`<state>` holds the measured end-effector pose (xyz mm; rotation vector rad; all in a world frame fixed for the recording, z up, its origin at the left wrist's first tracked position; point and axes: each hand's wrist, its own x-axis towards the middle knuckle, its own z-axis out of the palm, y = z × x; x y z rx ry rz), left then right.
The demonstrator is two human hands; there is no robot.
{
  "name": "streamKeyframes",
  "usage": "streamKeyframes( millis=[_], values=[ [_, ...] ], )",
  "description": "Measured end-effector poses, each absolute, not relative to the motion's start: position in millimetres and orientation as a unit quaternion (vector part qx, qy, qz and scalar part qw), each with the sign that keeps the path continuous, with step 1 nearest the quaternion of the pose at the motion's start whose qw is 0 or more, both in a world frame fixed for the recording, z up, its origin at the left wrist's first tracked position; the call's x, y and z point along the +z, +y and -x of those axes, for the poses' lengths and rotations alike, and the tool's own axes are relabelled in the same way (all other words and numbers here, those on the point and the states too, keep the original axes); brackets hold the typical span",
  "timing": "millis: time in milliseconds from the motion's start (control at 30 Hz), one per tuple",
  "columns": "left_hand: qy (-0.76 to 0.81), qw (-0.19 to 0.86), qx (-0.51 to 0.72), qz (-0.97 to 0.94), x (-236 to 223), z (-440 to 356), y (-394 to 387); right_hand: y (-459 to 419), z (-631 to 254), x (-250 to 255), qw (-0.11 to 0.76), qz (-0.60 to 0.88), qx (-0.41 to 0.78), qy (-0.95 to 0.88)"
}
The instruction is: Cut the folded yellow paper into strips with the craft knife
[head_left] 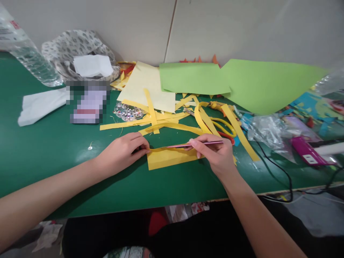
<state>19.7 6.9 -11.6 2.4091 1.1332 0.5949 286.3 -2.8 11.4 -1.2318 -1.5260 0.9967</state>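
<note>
The left hand [125,152], fingers curled and nearly closed, pinches the top left corner of a yellow sheet [172,157] lying on the green table [107,193]. Rightward, along the sheet's upper edge, runs a slim pink tool [206,142], perhaps a craft knife; the right hand [215,152] grips it between thumb and bent fingers, partly closed.

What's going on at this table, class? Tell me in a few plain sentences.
A person is working on a piece of yellow paper at a green table. The left hand pinches its upper left corner, while the right hand holds a slim pink tool along its upper edge. Loose yellow strips lie beyond the hands, with a cream sheet and green paper farther back. The tool's exact type is hard to tell.
</note>
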Motion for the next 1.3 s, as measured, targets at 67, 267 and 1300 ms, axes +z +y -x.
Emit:
streamKeyframes(
  millis=[67, 267, 1300],
  values=[
    [0.405, 0.204, 0.213, -0.865, -12, -19, 7, -5, -282, 12, 0.452, 0.498, 0.409, -0.617],
    [0.394, 0.191, 0.218, -0.872, -12, -19, 7, -9, -263, 12, 0.445, 0.488, 0.432, -0.614],
    [0.324, 0.212, 0.184, -0.904, -3, -7, 20, -10, -261, 12, 0.424, 0.503, 0.451, -0.603]
  ],
)
